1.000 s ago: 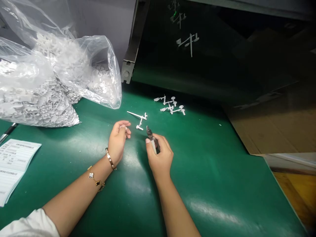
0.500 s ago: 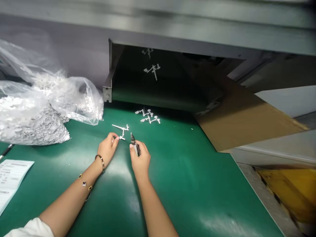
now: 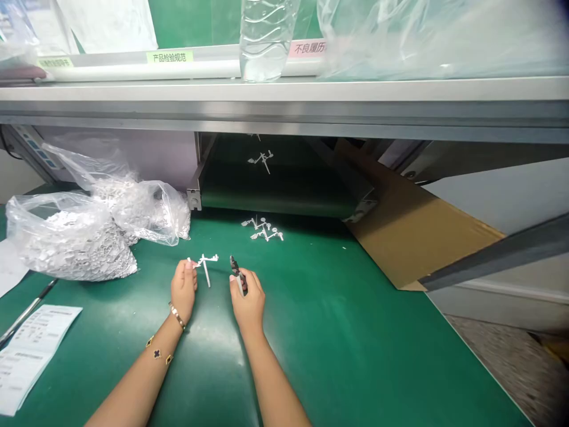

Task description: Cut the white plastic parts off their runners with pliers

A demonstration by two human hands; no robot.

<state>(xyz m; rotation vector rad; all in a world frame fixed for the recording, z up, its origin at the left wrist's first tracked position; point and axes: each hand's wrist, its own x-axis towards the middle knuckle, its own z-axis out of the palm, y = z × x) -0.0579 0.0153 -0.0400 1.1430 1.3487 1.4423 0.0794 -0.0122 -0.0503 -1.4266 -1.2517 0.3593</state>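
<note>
Between the thumb and fingers of my left hand (image 3: 183, 290) is one end of a white branched plastic piece (image 3: 205, 262), with its long stem pointing down toward me. My right hand (image 3: 249, 299) is closed around a pair of small cutting pliers (image 3: 239, 276), their dark jaws pointing away from me. A short gap separates the jaws from the white piece. Farther off on the green table (image 3: 355, 332), beyond both hands, lie similar white branched pieces (image 3: 265, 230) close together.
A dark conveyor belt (image 3: 284, 193) carries another white piece behind the table. Clear bags (image 3: 84, 249) of small white parts stand at left, near a pen (image 3: 26, 314) and printed paper (image 3: 38, 362). Cardboard (image 3: 427, 231) leans at right. A shelf (image 3: 284, 112) with a bottle (image 3: 267, 41) spans above.
The white piece has been turned in my left hand, so its stem now points toward me. The view has tilted up, bringing the shelf into sight. My right hand still grips the pliers.
</note>
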